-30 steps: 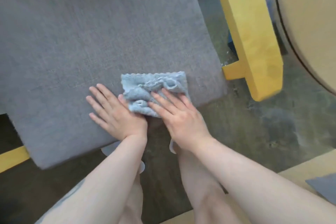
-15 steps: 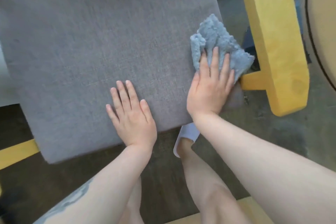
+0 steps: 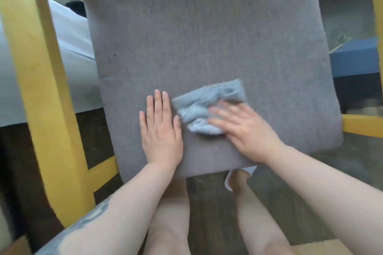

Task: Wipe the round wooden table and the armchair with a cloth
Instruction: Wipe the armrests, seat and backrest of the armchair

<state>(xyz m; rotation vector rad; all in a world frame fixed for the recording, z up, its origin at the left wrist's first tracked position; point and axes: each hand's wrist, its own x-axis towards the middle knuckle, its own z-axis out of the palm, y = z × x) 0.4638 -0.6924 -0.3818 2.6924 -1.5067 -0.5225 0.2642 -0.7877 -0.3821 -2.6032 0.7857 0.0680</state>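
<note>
1. Right hand [image 3: 246,132], lower right of centre in the frame, makes no clenched grip: its fingers are stretched out and blurred, pressing flat on the near right part of the cloth [image 3: 209,107].
2. Left hand [image 3: 160,128], just left of the cloth, also grasps nothing; it lies palm down with straight fingers flat on the seat cushion [image 3: 196,33], and its thumb side is just beside the cloth's left edge.
3. The grey seat cushion of the armchair fills most of the middle and upper frame. Its front edge runs across the lower centre, under both wrists.
4. The yellow wooden armrest [image 3: 41,89] of the armchair runs down the left side of the frame, with a short crosspiece joining it toward the cushion at lower left. Another yellow frame piece [image 3: 362,126] shows at the right edge.
5. White bedding [image 3: 68,47] lies behind the armrest at upper left.
6. A blue box-like object [image 3: 354,60] sits on the floor at the right edge, beyond the cushion.
7. The light blue cloth, bunched into folds, lies on the cushion's front half, slightly right of centre.
8. A white slipper [image 3: 230,180] peeps out below the cushion's front edge, beside the person's bare legs.
</note>
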